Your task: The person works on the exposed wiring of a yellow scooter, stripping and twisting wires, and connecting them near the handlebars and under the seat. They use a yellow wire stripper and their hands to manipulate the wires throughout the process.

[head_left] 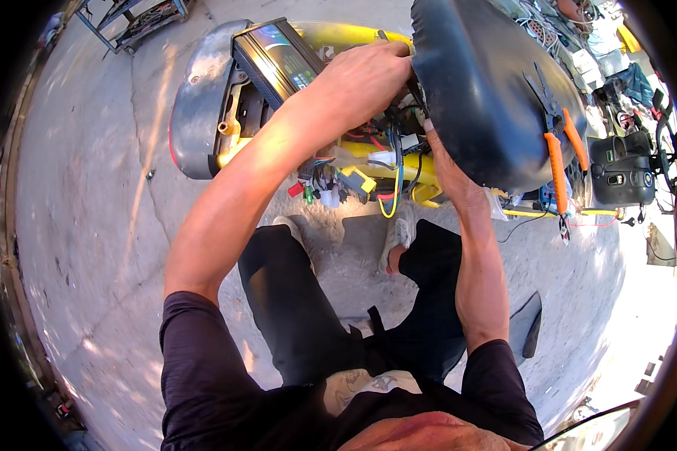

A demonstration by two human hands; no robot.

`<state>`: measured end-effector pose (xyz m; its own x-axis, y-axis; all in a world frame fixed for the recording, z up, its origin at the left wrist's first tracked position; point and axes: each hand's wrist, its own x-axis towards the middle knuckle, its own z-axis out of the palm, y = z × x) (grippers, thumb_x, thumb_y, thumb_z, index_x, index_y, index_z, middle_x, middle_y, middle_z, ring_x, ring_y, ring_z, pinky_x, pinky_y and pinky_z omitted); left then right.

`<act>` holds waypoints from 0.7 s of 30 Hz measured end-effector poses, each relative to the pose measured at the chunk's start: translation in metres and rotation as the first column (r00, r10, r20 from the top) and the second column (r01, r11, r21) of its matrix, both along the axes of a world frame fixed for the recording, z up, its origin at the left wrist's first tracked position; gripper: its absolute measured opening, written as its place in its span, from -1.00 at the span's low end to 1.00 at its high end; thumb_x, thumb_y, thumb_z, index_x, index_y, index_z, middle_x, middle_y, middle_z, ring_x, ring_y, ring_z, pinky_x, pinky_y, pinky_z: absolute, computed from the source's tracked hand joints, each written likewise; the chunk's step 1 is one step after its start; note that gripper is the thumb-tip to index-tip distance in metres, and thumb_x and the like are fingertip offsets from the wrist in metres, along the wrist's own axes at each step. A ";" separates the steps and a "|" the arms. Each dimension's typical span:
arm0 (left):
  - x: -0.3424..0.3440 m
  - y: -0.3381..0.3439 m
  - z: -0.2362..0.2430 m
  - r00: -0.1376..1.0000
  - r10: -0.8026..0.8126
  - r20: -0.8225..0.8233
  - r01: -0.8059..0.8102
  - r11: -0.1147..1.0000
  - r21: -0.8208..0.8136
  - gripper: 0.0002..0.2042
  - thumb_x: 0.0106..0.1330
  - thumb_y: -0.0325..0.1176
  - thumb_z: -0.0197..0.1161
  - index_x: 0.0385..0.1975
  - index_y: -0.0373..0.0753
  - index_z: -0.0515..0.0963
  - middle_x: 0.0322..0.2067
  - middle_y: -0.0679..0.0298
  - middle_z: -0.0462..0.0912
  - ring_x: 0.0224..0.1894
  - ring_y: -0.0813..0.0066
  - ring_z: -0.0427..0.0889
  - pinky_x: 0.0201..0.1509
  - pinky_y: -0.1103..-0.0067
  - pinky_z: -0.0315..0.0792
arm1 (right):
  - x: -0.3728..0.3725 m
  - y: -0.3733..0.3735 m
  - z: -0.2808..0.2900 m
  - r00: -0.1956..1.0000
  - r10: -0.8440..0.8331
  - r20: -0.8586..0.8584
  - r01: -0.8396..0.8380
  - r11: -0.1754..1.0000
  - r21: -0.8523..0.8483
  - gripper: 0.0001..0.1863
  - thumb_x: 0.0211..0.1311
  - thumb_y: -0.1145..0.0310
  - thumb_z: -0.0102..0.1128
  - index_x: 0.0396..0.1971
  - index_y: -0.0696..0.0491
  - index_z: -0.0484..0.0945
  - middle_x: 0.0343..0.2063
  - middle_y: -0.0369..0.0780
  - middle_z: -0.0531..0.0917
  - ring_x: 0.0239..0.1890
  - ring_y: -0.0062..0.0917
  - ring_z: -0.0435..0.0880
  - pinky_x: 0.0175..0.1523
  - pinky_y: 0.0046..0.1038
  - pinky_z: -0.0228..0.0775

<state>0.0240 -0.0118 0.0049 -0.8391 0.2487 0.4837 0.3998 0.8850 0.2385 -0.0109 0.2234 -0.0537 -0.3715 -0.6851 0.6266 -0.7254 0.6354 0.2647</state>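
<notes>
My left hand (372, 75) reaches across the yellow frame (365, 150) of a two-wheeled vehicle. Its fingers curl against the front edge of the raised black seat (489, 98); what they grip is hidden. Under the seat's near side is my right hand (445, 158), with the thumb tip showing and the other fingers out of sight. Between both hands lies a tangle of wires (399, 150). Loose plugs, among them a yellow connector (357, 180), dangle off the frame's near side. A black finned box (274, 60) with a display-like label sits beside my left forearm.
Orange-handled pliers (557, 143) lie on the seat. To the left is the vehicle's dark rear cover (203, 98). A black bag-like case (622, 169) and piled parts stand at right. At the far left stands a blue metal rack (132, 22) on the concrete floor.
</notes>
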 end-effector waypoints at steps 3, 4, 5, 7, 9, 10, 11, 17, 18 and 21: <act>0.011 -0.008 0.009 0.987 -0.032 0.156 0.008 0.989 0.147 -0.78 0.32 -0.55 0.14 -0.13 -0.37 0.68 -0.11 0.02 0.68 0.02 -0.05 0.65 0.11 0.22 0.55 | 0.008 -0.006 0.008 0.995 0.087 0.041 -0.085 0.995 -0.050 -0.72 0.38 0.42 0.40 0.02 0.17 0.68 -0.13 -0.20 0.76 -0.12 -0.41 0.70 0.10 -0.34 0.50; 0.014 -0.015 0.004 0.991 -0.047 0.124 0.022 0.980 0.198 -0.78 0.36 -0.55 0.12 -0.11 -0.37 0.67 -0.10 0.01 0.68 0.03 -0.07 0.66 0.12 0.21 0.53 | 0.007 -0.004 0.012 0.973 0.062 -0.220 -0.007 0.970 0.244 -0.74 0.37 0.44 0.40 0.01 0.17 0.68 -0.15 -0.21 0.75 -0.12 -0.45 0.69 0.09 -0.37 0.50; 0.017 -0.022 0.003 0.994 -0.062 0.091 0.038 0.968 0.247 -0.78 0.39 -0.55 0.09 -0.09 -0.38 0.66 -0.09 0.01 0.69 0.03 -0.08 0.66 0.13 0.20 0.52 | 0.008 -0.005 0.011 0.973 0.064 -0.223 -0.003 0.964 0.265 -0.76 0.37 0.46 0.39 -0.01 0.17 0.67 -0.16 -0.23 0.74 -0.13 -0.49 0.68 0.07 -0.39 0.50; 0.017 -0.028 0.009 0.994 0.064 0.087 -0.080 0.979 0.188 -0.78 0.44 -0.47 0.12 -0.07 -0.36 0.68 -0.09 0.00 0.70 -0.01 -0.12 0.67 0.13 0.18 0.51 | 0.008 -0.003 0.004 0.996 0.080 0.029 -0.081 0.995 0.051 -0.80 0.38 0.49 0.37 -0.05 0.17 0.67 -0.21 -0.26 0.72 -0.16 -0.56 0.65 0.04 -0.45 0.49; 0.019 -0.032 0.017 0.975 0.194 0.112 -0.211 0.963 0.167 -0.77 0.44 -0.42 0.14 -0.07 -0.35 0.68 -0.08 -0.01 0.70 -0.02 -0.12 0.67 0.13 0.18 0.51 | 0.005 -0.002 -0.005 0.972 0.166 0.166 -0.149 0.983 -0.108 -0.85 0.39 0.52 0.36 -0.10 0.17 0.65 -0.25 -0.29 0.69 -0.19 -0.61 0.62 -0.01 -0.49 0.48; 0.017 -0.034 0.020 0.960 0.244 0.139 -0.260 0.959 0.113 -0.73 0.44 -0.31 0.18 -0.06 -0.35 0.69 -0.16 -0.02 0.73 -0.06 -0.12 0.69 0.11 0.18 0.52 | 0.001 0.002 -0.004 0.981 0.182 0.061 -0.182 0.983 -0.005 -0.87 0.39 0.53 0.35 -0.13 0.17 0.65 -0.27 -0.30 0.67 -0.21 -0.62 0.61 -0.04 -0.51 0.47; 0.013 -0.034 0.021 0.951 0.253 0.178 -0.278 0.951 0.136 -0.72 0.44 -0.28 0.19 -0.05 -0.34 0.69 -0.19 -0.02 0.74 -0.08 -0.12 0.70 0.09 0.18 0.53 | 0.000 0.002 -0.006 0.970 0.199 0.137 -0.192 0.979 -0.063 -0.89 0.39 0.53 0.35 -0.15 0.17 0.64 -0.29 -0.31 0.66 -0.23 -0.63 0.59 -0.06 -0.52 0.46; -0.031 -0.031 0.021 0.891 0.316 0.325 -0.369 0.922 0.117 -0.65 0.43 -0.12 0.25 -0.09 -0.30 0.74 -0.31 -0.02 0.78 -0.15 -0.07 0.75 -0.02 0.22 0.57 | 0.014 -0.011 0.006 0.761 0.370 0.533 -0.096 0.877 -0.471 -0.93 0.40 0.53 0.34 -0.21 0.15 0.63 -0.36 -0.36 0.62 -0.31 -0.65 0.52 -0.14 -0.53 0.40; -0.041 -0.031 0.022 0.875 0.317 0.367 -0.378 0.920 0.105 -0.64 0.42 -0.10 0.26 -0.11 -0.30 0.75 -0.32 -0.01 0.78 -0.16 -0.04 0.76 -0.04 0.23 0.57 | 0.013 -0.010 0.006 0.786 0.365 0.500 -0.125 0.885 -0.449 -0.93 0.40 0.52 0.35 -0.21 0.15 0.63 -0.36 -0.36 0.61 -0.32 -0.65 0.51 -0.14 -0.53 0.39; -0.062 -0.035 0.020 0.841 0.301 0.449 -0.384 0.917 0.105 -0.63 0.35 -0.09 0.34 -0.15 -0.32 0.76 -0.34 0.00 0.78 -0.19 0.05 0.78 -0.07 0.25 0.58 | 0.009 -0.004 0.003 0.904 0.268 0.332 -0.194 0.951 -0.240 -0.92 0.41 0.50 0.35 -0.20 0.15 0.63 -0.38 -0.37 0.61 -0.33 -0.64 0.51 -0.15 -0.54 0.39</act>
